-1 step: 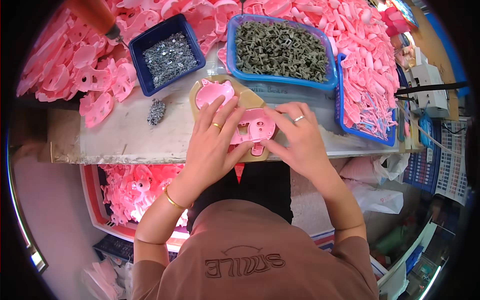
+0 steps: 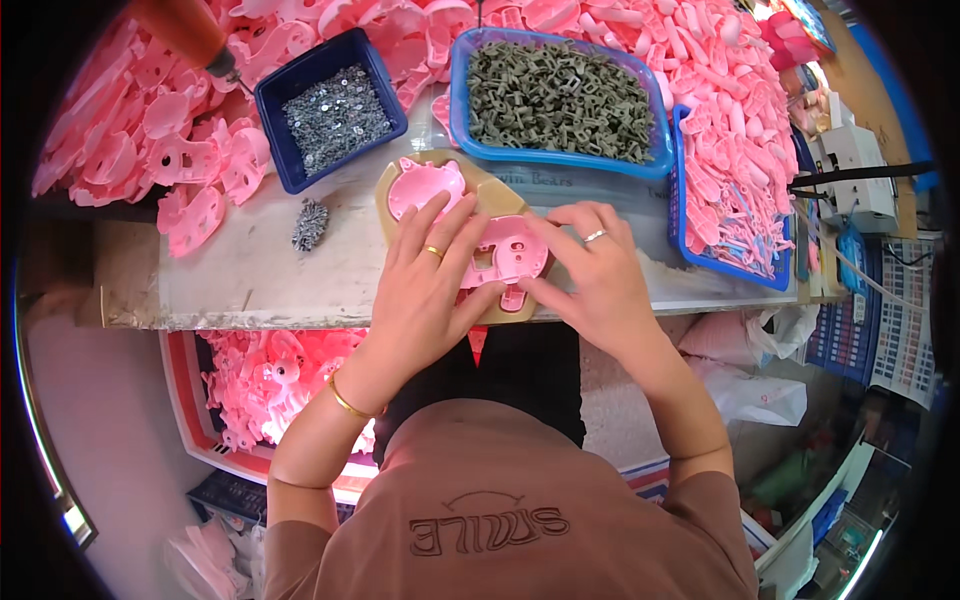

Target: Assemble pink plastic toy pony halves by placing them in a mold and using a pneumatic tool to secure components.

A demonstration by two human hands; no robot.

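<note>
A tan block (image 2: 388, 212) with shaped recesses lies at the table's front edge. In it sit a rounded pink shell half (image 2: 425, 186) and, nearer me, a second pink plastic shell (image 2: 520, 250) with openings. My left hand (image 2: 425, 262) reaches over this nearer shell, its fingers extended along the left side and its thumb at the lower edge. On the other side, my right hand (image 2: 595, 270) has thumb and forefinger against the shell's right edge. Between the thumbs is a small pink part (image 2: 513, 298). My left fingers hide some of the shell.
A dark blue tray (image 2: 292, 165) holds small metal screws, with a screw clump (image 2: 310, 224) nearby. A blue-rimmed tub (image 2: 662, 150) contains grey-green pieces. Right of it stands a blue basket (image 2: 735, 272) of pink parts. An orange-red driver (image 2: 185, 35) hangs above pink shells (image 2: 190, 160).
</note>
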